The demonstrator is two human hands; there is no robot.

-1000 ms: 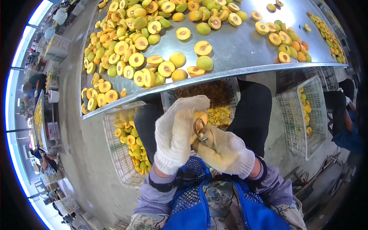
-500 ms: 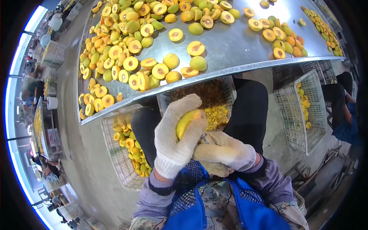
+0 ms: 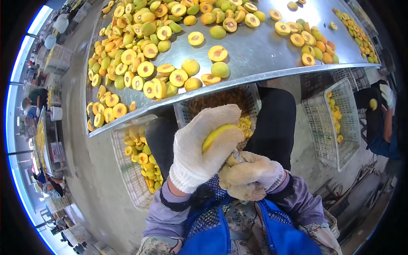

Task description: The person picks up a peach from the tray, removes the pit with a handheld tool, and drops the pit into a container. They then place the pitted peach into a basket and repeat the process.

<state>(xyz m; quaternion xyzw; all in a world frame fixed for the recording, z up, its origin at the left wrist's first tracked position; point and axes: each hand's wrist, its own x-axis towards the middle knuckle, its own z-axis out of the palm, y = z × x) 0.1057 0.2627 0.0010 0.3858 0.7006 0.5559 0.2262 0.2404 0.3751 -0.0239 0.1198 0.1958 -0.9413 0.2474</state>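
Observation:
My left hand (image 3: 204, 148), in a white knitted glove, is closed around a yellow peach half (image 3: 219, 136). The glove hides most of the fruit. Close against it on the right, my gloved right hand (image 3: 250, 172) grips a small metal tool (image 3: 236, 156). Only a short shiny piece of that tool shows between the two hands, and its working end is hidden. Both hands are above my lap, in front of a crate (image 3: 180, 114) with yellow fruit scraps in it.
A metal table (image 3: 255, 55) bears many halved peaches (image 3: 144, 70). Left of my knee is a crate (image 3: 127, 170) of peach halves. Another crate (image 3: 346, 146) stands at right, near a co-worker's gloved hand (image 3: 386, 95) and a piece of fruit (image 3: 373, 104).
My left hand has shifted right with the peach half, covering more of its cut side. My right hand has moved slightly right and down. A co-worker's gloved hand now shows at far right.

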